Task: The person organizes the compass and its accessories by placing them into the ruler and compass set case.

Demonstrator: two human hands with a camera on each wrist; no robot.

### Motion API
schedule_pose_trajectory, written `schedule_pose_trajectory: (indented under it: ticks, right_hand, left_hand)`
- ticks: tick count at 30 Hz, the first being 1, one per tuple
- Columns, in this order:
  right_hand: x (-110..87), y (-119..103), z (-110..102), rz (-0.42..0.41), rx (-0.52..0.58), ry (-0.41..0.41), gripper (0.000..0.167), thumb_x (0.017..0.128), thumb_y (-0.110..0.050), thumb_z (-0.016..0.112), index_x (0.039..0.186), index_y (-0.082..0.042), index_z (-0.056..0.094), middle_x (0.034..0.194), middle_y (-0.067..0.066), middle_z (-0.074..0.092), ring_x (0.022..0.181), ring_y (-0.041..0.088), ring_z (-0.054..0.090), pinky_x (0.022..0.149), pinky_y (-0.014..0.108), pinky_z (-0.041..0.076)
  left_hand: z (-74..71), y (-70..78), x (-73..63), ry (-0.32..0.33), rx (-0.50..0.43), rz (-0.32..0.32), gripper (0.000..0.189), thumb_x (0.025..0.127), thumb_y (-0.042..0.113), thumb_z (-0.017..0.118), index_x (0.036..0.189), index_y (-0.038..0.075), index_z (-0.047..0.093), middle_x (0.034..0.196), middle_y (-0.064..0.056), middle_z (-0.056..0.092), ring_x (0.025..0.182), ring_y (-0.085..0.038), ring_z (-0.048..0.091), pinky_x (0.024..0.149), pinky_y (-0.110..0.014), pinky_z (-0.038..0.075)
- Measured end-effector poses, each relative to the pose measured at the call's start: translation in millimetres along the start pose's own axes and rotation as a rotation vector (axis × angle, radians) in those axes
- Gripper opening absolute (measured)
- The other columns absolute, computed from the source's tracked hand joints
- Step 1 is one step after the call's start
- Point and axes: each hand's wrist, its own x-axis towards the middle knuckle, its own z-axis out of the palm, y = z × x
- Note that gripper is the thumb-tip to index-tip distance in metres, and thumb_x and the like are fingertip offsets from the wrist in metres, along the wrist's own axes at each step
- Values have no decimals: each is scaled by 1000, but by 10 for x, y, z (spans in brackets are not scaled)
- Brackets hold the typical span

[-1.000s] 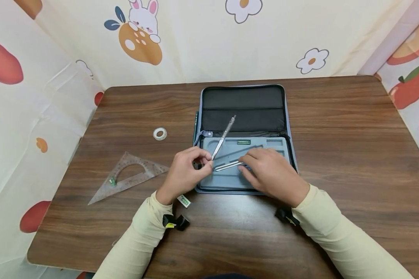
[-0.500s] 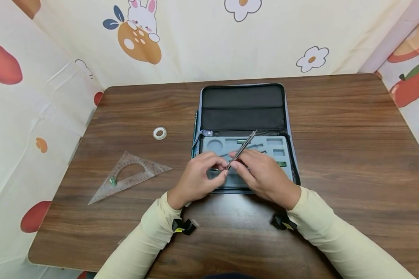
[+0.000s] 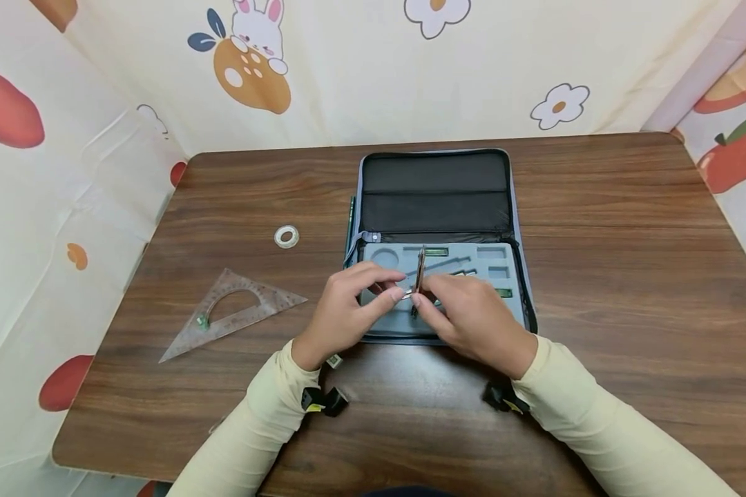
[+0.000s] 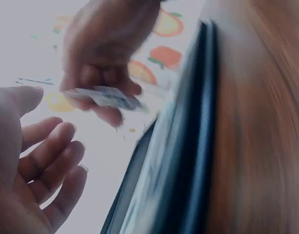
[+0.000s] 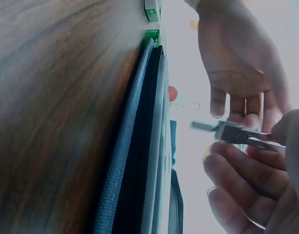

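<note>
A silver drawing compass (image 3: 420, 270) stands out between the hands over the case, partly hidden by fingers. My right hand (image 3: 481, 314) pinches it between thumb and fingertips; its hinge head shows up close in the right wrist view. My left hand (image 3: 348, 307) is beside it, the thumb tip right at a small silver part, and thumb and fingers stand apart in the left wrist view. Below both hands lies the opened zip case (image 3: 434, 188), with a grey-blue moulded tray (image 3: 404, 324) holding several small pieces in its slots.
Left of the case lies a clear set square (image 3: 230, 323) with a small green piece on it. Further back is a white tape roll (image 3: 287, 237). A small green-and-white block (image 3: 334, 361) sits under my left wrist. Everything rests on a brown wooden table (image 3: 622, 276).
Slanting up from my left fingers at first, the compass has passed to my right hand and turned upright. A second silver piece is no longer seen under my right fingers. Both hands have come together.
</note>
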Motion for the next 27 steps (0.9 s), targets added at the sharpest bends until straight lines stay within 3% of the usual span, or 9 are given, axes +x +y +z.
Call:
schedule_pose_trajectory:
  ticks: [3,6,9,12,16,20,24,27]
  right_hand:
    - [-2,-24,2,-20,-35,-15,14,98,-22,59,87,-13,61,70,-6,59,61,11,56,58,36,49]
    - [-1,-48,6,-39,-59,-22,18,98,-24,57,85,-14,61,69,-6,59,61,12,58,58,37,49]
    - [5,-62,9,-67,-64,-25,18,98,-23,56,84,-14,62,73,-4,63,63,13,60,61,38,50]
    - [7,-64,9,-90,-63,-35,18,99,-23,56,87,-12,64,79,-2,67,70,13,64,65,40,53]
    - [10,-60,0,-89,-69,-29,18,97,-24,60,96,-10,71,86,1,70,77,15,67,68,41,55]
    - [14,-45,-13,-54,-68,8,19,93,-23,68,105,-9,72,85,-1,68,77,14,65,64,37,54]
    - [18,-15,-28,-46,-72,53,18,90,-22,71,103,-9,71,87,-1,68,81,16,64,68,37,54]
    - [24,18,-46,-55,-81,78,14,91,-20,70,100,-9,72,93,2,70,85,18,65,71,38,55]
  left_hand:
    - [4,56,7,6,-98,-46,20,93,8,71,112,5,75,93,2,68,83,-13,62,75,-31,53]
    - [30,76,19,27,-139,-31,14,91,7,74,104,4,77,88,1,67,79,-13,62,72,-30,54]
    - [50,74,25,65,-118,-12,5,91,10,74,92,7,78,85,2,68,76,-12,62,69,-30,54]
    - [54,79,18,103,-77,-32,11,93,14,72,83,11,77,83,5,69,73,-10,62,65,-29,53]
    - [54,97,8,136,-107,-125,17,95,16,70,80,11,76,79,6,71,69,-11,63,62,-28,52]
    - [52,119,7,198,-211,-231,16,96,13,68,85,5,74,75,0,73,71,-15,68,63,-28,53]
    - [40,128,6,255,-306,-322,15,97,11,66,91,-2,71,75,-8,74,72,-18,71,69,-31,57]
    - [35,125,5,251,-344,-362,17,98,13,64,96,-3,70,79,-10,74,73,-19,71,73,-35,59]
